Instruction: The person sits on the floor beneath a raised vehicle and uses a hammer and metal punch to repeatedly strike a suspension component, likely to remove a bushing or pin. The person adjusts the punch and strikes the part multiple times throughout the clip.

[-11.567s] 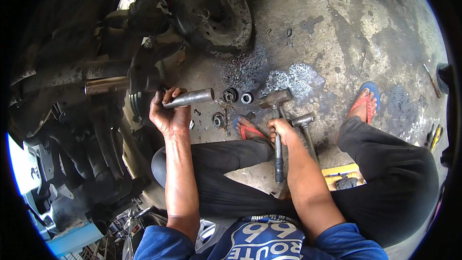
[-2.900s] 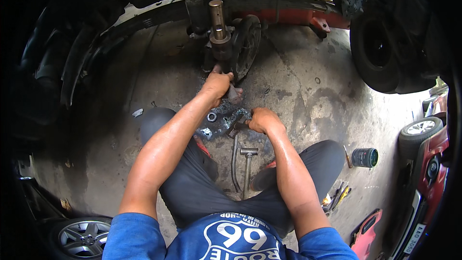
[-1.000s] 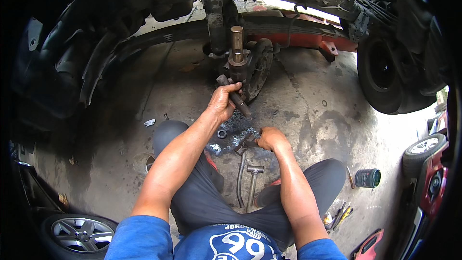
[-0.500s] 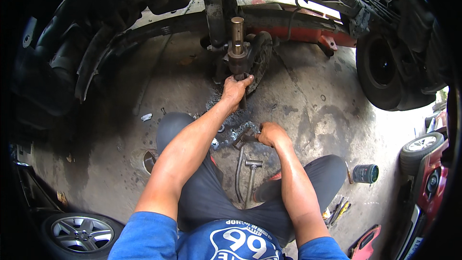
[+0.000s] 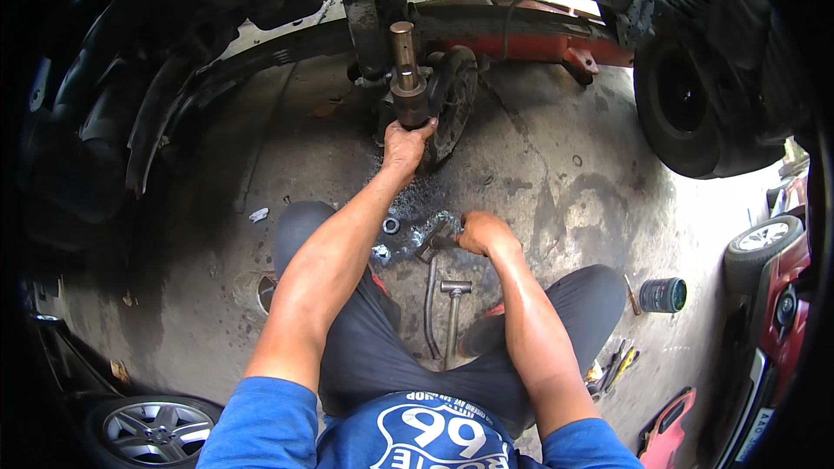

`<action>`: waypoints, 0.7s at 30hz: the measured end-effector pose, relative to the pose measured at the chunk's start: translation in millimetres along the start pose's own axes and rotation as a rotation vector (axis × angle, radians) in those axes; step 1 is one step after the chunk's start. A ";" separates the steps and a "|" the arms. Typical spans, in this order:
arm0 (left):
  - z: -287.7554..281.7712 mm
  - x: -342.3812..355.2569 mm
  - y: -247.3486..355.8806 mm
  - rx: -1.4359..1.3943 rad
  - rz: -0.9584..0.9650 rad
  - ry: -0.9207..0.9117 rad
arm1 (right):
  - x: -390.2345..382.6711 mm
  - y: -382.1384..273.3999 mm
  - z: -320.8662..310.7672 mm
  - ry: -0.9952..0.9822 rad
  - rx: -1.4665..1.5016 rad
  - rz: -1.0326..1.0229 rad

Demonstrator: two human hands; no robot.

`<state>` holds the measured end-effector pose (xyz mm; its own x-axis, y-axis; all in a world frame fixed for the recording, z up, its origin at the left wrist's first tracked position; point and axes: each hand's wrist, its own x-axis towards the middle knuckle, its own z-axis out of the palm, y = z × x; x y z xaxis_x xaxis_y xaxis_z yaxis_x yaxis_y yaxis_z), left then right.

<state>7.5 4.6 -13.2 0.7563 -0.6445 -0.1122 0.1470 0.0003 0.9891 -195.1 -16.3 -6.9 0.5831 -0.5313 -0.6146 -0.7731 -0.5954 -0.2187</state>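
My left hand (image 5: 407, 148) is closed round the lower end of an upright metal shaft (image 5: 405, 61). The shaft has a shiny brass-coloured top with a slot in its side, and a thicker dark collar just above my fingers. What lies inside the grip is hidden. Lower and to the right, my right hand (image 5: 488, 234) is closed on the handle of a hammer (image 5: 430, 247), its head pointing left, close above the floor. Below the hammer lie a bent metal bar (image 5: 431, 313) and a T-shaped metal tool (image 5: 454, 313), between my legs.
Vehicle underbody parts hang overhead, with a dark tyre (image 5: 682, 108) at right. A metal ring (image 5: 391, 225) lies on the stained concrete. A dark tub (image 5: 663, 295), hand tools (image 5: 621, 365) and a red car (image 5: 777, 313) are at right. A wheel (image 5: 156, 430) lies lower left.
My left hand has moved up against the dark collar; the rod end that showed below it is out of sight. My right hand still holds the hammer low. The whole view has shifted slightly.
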 end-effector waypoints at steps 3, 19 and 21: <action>0.0 0.1 -0.7 0.057 0.022 0.043 | 0.4 1.6 -0.1 0.021 0.039 0.003; 1.1 -3.1 18.7 0.049 -0.082 -0.004 | 71.4 44.3 229.1 -0.430 1.534 0.529; 2.0 -4.5 20.5 0.112 -0.103 0.025 | 84.3 34.3 253.0 -0.359 1.928 0.605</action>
<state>5.8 5.9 7.8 0.7569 -0.6171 -0.2150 0.1540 -0.1513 0.9764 -235.6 71.0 -258.1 0.3271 -0.1151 -0.9379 -0.1581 0.9719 -0.1744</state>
